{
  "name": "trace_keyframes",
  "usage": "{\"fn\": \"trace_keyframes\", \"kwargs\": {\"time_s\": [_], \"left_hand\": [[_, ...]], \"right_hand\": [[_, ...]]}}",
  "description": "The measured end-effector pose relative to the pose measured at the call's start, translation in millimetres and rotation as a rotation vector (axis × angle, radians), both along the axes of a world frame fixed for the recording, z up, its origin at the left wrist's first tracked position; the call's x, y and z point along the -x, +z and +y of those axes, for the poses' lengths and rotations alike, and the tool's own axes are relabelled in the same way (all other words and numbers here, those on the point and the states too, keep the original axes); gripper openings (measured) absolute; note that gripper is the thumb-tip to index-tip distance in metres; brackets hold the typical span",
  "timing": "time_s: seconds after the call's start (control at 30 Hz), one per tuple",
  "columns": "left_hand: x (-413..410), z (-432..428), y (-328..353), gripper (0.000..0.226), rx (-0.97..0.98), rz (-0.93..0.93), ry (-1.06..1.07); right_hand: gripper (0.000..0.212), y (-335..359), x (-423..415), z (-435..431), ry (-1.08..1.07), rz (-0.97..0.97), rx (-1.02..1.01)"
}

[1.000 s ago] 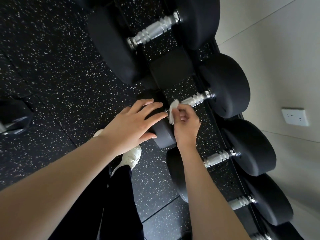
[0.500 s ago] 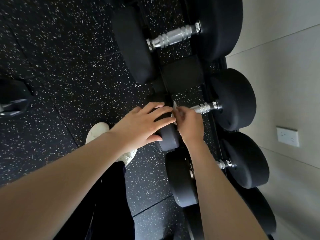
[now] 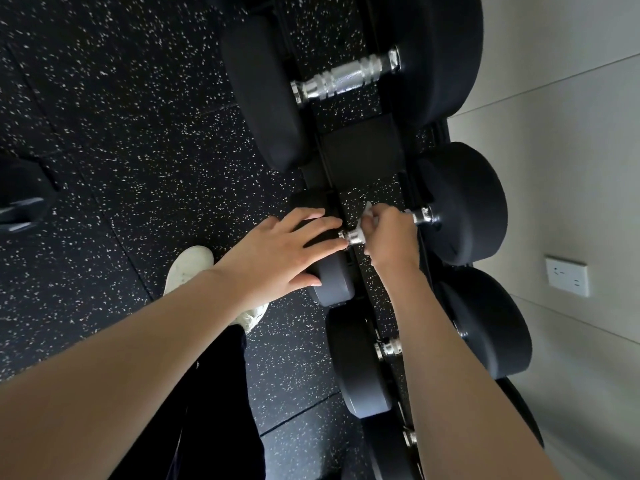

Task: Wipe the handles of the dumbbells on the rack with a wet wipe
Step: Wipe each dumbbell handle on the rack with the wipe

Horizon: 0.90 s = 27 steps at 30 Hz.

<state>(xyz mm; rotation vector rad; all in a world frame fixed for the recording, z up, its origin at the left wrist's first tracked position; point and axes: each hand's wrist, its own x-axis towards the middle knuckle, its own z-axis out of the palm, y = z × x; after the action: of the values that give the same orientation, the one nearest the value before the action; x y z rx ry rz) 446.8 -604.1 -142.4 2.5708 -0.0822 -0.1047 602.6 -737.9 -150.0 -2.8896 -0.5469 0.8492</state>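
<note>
Right hand (image 3: pixel 389 233) wrapped around shiny handle (image 3: pixel 356 236) of middle dumbbell (image 3: pixel 460 202) on rack (image 3: pixel 360 150), squeezing white wipe (image 3: pixel 367 210). Hand has slid along handle toward far weight; bare bit near left hand shows now. Left hand (image 3: pixel 277 254) still flat, fingers spread, on near weight (image 3: pixel 332 275). White shoe (image 3: pixel 187 268) left of it.

Black rubber floor (image 3: pixel 138 133) with white speckles, tile seams visible. White sneaker (image 3: pixel 188 268) stood on the floor at centre-left, toe pointing up-frame; its lower part was hidden by an arm. Dark trouser leg (image 3: pixel 221 393) ran down from it to the bottom edge. Light grey wall (image 3: pixel 571 168) at right, with panel joint lines. White wall socket (image 3: pixel 567 276) was mounted on the wall. Dark, blurred object (image 3: pixel 20 199) sat at left edge, unidentifiable.
</note>
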Motion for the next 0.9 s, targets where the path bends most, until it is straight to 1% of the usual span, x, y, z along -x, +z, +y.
{"fn": "trace_keyframes", "kwargs": {"time_s": [0.1, 0.2, 0.3, 0.43, 0.53, 0.67, 0.8, 0.9], "left_hand": [[-0.2, 0.1, -0.9, 0.066, -0.003, -0.003, -0.007], [-0.5, 0.6, -1.1, 0.065, 0.002, -0.006, -0.006], [-0.2, 0.9, -1.9, 0.065, 0.003, -0.011, -0.006], [0.2, 0.6, -2.4, 0.066, -0.002, -0.005, -0.015], [0.5, 0.7, -2.5, 0.066, -0.005, -0.004, -0.018], [1.0, 0.8, -0.5, 0.066, -0.013, -0.004, -0.022], [-0.8, -0.2, 3.2, 0.067, -0.024, 0.013, -0.032], [-2.5, -0.6, 8.6, 0.066, -0.056, 0.027, -0.036]], "right_hand": [[0.025, 9.8, -14.4, -6.4, -0.023, -0.079, 0.000], [0.031, 19.4, -26.2, -12.1, -0.028, -0.201, 0.036], [0.032, 21.0, -24.4, -13.3, -0.054, -0.283, 0.046], [0.028, 16.5, -15.5, -18.1, -0.177, -0.341, -0.043], [0.022, 12.8, -8.4, -25.0, -0.210, -0.395, -0.118], [0.019, 10.5, -0.4, -31.0, -0.219, -0.409, -0.219], [0.018, 12.5, 1.9, -36.8, -0.248, -0.380, -0.287], [0.013, 18.6, 9.6, -42.3, -0.291, -0.348, -0.377]]}}
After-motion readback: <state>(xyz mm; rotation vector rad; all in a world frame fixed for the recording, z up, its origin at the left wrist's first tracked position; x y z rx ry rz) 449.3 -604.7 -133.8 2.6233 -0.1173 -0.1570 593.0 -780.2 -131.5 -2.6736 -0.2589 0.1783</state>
